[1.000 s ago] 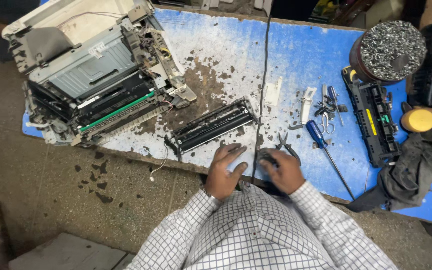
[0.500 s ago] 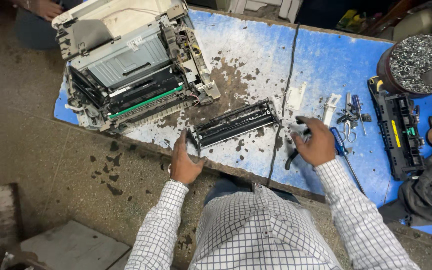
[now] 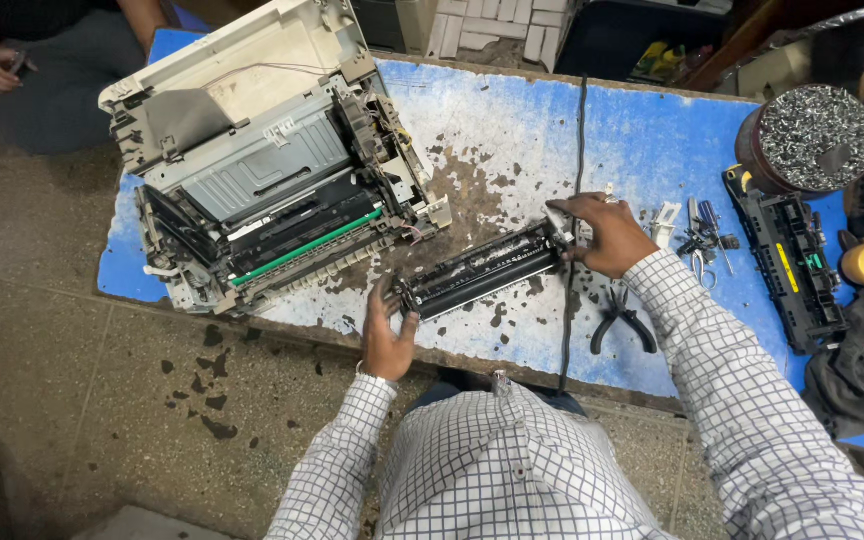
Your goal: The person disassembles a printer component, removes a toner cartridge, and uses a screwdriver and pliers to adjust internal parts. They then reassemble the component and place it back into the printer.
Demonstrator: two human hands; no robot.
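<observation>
Head view. Half a second ago the left hand (image 3: 388,340) lay at the near-left end of the black unit (image 3: 480,270) while the right hand (image 3: 600,234) rested beyond its right end, among the small tools. The right hand has since come over to the unit's right end. A full second ago both hands were together at the counter's (image 3: 512,120) near edge, clear of the unit.

The unit is a long, narrow black bar, ribbed and dusty, with metal fittings at each end. It lies at frame centre on the counter, slanting from lower left to upper right, just below the printer (image 3: 262,170).

Left grip: fingers closed over the unit's lower-left end. Right grip: fingers curled over its upper-right end, grasping it.

The counter top is blue, worn to white in wide patches, with dark flaking stains at centre. The printer, upper left, is an opened grey-white plastic shell with exposed metal plate, black rollers and a green strip. A black cable (image 3: 578,200) crosses the counter from top to bottom. Black-handled pliers (image 3: 620,322) lie below the right wrist. At upper right stands a round tin (image 3: 812,140) heaped with metal screws. Both sleeves are white with a fine dark check.
</observation>
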